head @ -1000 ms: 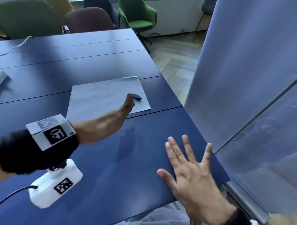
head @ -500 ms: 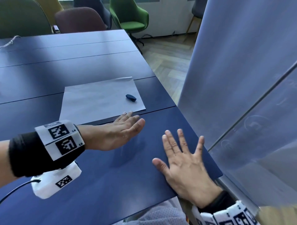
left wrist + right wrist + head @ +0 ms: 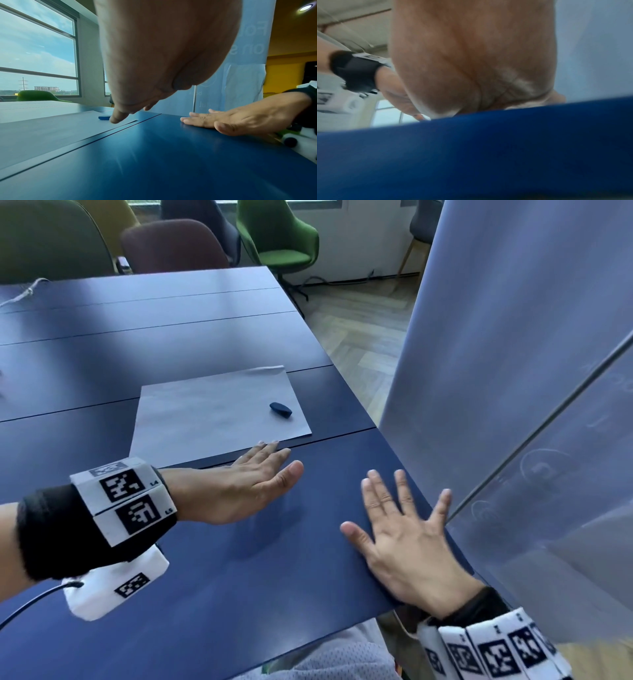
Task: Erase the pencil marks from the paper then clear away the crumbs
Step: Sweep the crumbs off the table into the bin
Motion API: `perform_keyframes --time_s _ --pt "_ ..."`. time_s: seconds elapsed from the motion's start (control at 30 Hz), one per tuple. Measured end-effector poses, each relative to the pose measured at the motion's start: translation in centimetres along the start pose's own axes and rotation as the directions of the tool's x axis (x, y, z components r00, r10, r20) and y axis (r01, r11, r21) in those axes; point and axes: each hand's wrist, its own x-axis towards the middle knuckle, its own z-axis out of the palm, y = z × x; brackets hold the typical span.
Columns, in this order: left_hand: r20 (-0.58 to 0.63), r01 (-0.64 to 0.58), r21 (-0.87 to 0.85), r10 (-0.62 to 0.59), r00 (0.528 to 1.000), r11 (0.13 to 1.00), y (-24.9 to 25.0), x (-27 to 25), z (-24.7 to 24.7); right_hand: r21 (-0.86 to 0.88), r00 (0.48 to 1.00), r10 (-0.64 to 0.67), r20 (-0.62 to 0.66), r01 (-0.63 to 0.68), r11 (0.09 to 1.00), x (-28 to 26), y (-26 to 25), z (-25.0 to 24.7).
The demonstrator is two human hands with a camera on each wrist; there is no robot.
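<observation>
A pale sheet of paper (image 3: 212,412) lies on the dark blue table (image 3: 239,559), with a small dark blue eraser (image 3: 281,409) near its right edge. No pencil marks or crumbs can be made out on it. My left hand (image 3: 253,474) hovers low just in front of the paper's near edge, fingers straight and together, holding nothing. In the left wrist view the eraser (image 3: 103,117) shows behind a fingertip (image 3: 116,119). My right hand (image 3: 400,525) lies flat on the table near its right edge, fingers spread.
A tall translucent panel (image 3: 513,371) stands right beside the table's right edge. Green and maroon chairs (image 3: 284,237) stand at the far end. A thin cord (image 3: 24,292) lies at the far left. Wooden floor shows past the table.
My left hand has drawn back toward me from the eraser, off the paper, and turned flatter over the table. The right hand has stayed flat on the table.
</observation>
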Motion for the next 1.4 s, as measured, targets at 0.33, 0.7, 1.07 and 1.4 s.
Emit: perform_keyframes --time_s 0.33,0.7,1.07,1.4 --pt "0.013 0.009 0.017 -0.009 1.000 1.000 0.0 0.2 0.7 -0.078 0.935 -0.332 -0.124 0.325 0.943 -4.8 -3.3 3.4" --pt "0.017 0.024 0.057 -0.025 1.000 0.998 0.8 -0.1 0.6 -0.060 0.913 -0.324 -0.247 0.320 0.946 -3.3 -3.5 2.4" --pt "0.080 0.042 0.143 -0.054 0.995 0.989 1.9 0.2 1.1 -0.015 0.954 -0.228 -0.196 0.230 0.973 -3.5 -1.1 1.2" --pt "0.082 -0.015 0.257 -0.006 0.997 0.966 2.5 1.9 1.6 -0.039 0.948 -0.211 -0.236 0.208 0.977 -4.5 0.4 1.6"
